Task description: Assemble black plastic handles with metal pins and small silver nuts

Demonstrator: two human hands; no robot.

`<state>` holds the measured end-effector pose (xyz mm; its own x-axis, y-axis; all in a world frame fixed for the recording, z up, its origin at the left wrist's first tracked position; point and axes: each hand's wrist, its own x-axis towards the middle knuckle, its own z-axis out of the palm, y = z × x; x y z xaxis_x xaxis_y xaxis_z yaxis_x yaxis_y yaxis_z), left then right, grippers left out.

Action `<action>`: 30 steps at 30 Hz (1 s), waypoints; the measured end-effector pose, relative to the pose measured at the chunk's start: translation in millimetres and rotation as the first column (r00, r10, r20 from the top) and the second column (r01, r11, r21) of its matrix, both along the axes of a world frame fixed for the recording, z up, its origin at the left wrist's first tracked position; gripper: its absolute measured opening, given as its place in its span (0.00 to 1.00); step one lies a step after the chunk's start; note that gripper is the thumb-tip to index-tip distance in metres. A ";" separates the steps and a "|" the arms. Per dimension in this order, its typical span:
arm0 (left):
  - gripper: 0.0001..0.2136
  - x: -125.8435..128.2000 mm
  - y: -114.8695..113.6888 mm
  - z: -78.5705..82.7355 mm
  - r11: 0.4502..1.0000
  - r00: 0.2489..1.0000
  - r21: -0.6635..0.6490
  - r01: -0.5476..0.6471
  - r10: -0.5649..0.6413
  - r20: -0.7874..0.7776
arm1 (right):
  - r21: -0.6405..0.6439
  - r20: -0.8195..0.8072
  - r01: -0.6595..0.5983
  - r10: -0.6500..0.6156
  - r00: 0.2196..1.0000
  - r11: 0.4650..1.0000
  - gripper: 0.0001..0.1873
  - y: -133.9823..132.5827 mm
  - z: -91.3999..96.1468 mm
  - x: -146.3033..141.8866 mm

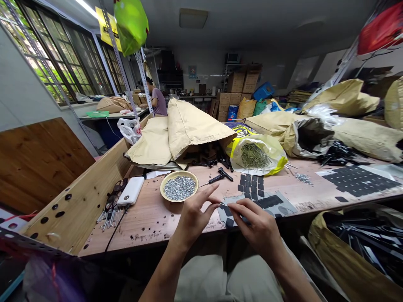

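Observation:
Both my hands meet over the front of the bench around a thin metal rod [223,204]. Its far end is pinched by the thumb and a finger of my left hand [194,216], whose index finger sticks out. My right hand [258,219] grips the other end between thumb and fingers, hiding most of it. Just left of my left hand stands a round bowl [162,191] of small silvery metal parts [179,187]. A black T-shaped tool [221,175] with a thin shaft lies beyond my hands. Black pads [251,184] on a grey sheet [288,205] are near my right hand.
A white power bank [131,191], glasses [111,199] and loose rods [108,218] lie left. Behind stand a large paper sack [195,126] and a yellow-white bag [277,157] of thin rods. A wooden board [72,209] edges the bench. A person [159,100] sits farther back.

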<state>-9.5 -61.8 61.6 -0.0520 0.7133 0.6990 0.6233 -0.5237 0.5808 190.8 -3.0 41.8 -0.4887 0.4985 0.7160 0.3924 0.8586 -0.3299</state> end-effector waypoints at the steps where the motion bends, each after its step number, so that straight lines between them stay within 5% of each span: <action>1: 0.30 -0.5 -0.3 0.8 1.000 0.999 0.021 0.007 -0.006 -0.044 | 0.022 0.029 0.011 -0.012 1.000 1.000 0.11 -1.0 0.7 1.0; 7: 0.34 -1.6 -0.4 -0.3 0.999 0.995 0.025 0.039 -0.037 -0.095 | 0.007 0.076 -0.001 0.001 0.997 1.000 0.11 -4.2 0.0 2.8; 18: 0.34 8.8 -2.6 -16.5 0.993 0.948 -0.106 0.042 -0.006 0.319 | -0.171 -0.125 -0.074 0.052 0.991 0.982 0.09 -14.1 -7.1 -5.6; 25: 0.38 9.7 -1.9 -17.0 0.969 0.853 -0.214 0.126 0.005 0.522 | -0.137 -0.177 -0.043 0.018 0.984 0.990 0.09 -16.4 -7.1 -4.3; 30: 0.37 8.8 -3.7 -14.1 0.976 0.901 -0.193 0.106 -0.012 0.433 | -0.039 -0.092 0.028 -0.031 0.995 0.999 0.09 -15.6 -5.8 1.8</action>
<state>-0.7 -65.5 47.5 -0.2649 0.8499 0.4555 0.2625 -0.3909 0.8822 192.6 -18.7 35.9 -0.4055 0.5389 0.7383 0.3836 0.8335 -0.3977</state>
